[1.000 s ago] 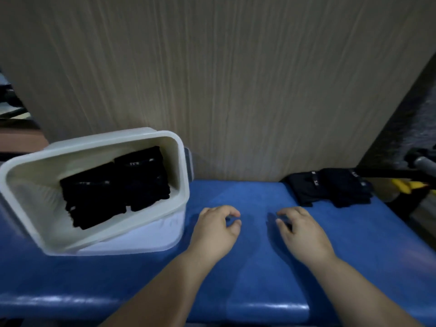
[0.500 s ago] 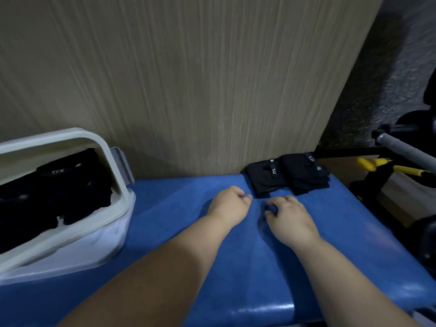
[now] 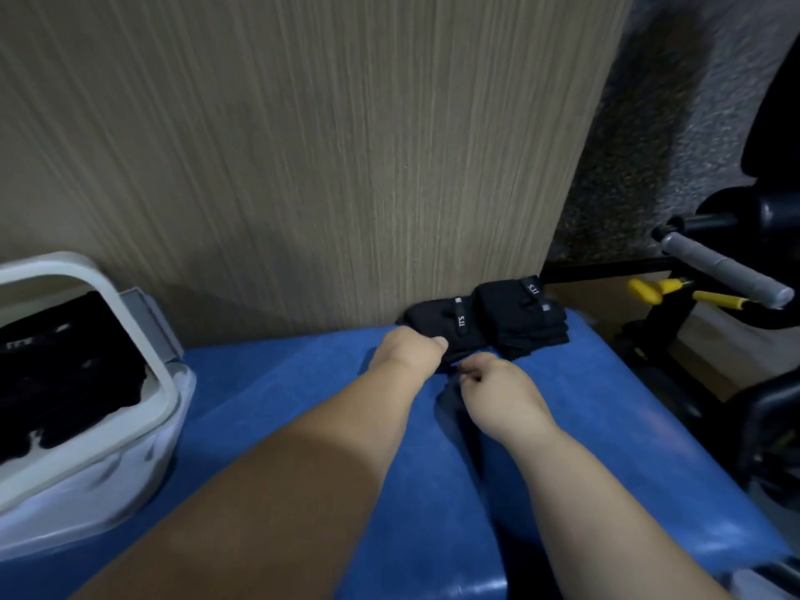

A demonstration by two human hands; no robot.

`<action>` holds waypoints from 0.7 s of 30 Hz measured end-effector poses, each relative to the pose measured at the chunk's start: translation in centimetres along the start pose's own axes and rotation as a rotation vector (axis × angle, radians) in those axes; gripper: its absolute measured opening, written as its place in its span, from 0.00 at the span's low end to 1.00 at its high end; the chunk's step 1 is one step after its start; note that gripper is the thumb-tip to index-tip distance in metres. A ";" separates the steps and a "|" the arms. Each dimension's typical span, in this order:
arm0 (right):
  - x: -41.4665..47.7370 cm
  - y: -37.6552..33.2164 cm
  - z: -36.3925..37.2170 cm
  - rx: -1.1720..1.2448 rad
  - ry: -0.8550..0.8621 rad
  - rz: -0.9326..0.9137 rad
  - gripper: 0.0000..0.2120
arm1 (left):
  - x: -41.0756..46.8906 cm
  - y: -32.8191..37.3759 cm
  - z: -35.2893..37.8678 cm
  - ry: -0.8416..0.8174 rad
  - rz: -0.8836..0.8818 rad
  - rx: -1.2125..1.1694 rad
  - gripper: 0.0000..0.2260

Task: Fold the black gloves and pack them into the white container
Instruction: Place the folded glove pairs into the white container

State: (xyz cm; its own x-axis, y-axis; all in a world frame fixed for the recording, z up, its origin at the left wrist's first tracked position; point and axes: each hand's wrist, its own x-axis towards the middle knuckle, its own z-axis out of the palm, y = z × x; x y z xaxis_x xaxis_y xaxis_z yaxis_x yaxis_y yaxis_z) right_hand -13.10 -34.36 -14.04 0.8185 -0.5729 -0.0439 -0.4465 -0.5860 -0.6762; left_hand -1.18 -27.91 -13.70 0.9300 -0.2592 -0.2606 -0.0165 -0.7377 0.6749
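Reaching for black gloves (image 3: 489,324) | left hand (image 3: 407,352) and right hand (image 3: 498,385) curl at their near edge, can't tell if gripping | gloves look soft, light, floppy: pinch whole edge | white container (image 3: 47,267) far left of hands

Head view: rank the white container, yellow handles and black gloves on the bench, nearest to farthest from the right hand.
1. Black gloves, just ahead of the right hand, at its fingertips.
2. Yellow handles, off the bench to the right.
3. White container, far left.

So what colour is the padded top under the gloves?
Blue. The padded top under the black gloves shows best in the head view.
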 end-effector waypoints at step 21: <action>-6.1 -8.4 5.1 0.971 -0.597 0.097 0.25 | -11.8 -14.7 -15.0 -0.395 0.046 -0.795 0.10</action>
State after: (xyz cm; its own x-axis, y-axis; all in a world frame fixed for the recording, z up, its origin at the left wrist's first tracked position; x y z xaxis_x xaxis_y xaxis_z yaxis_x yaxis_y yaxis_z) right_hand -12.49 -23.05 -11.81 0.9529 -0.0755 -0.2937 -0.2617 0.2842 -0.9224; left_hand -6.37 -4.64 -10.20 0.7376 -0.5827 -0.3411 0.3456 -0.1081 0.9321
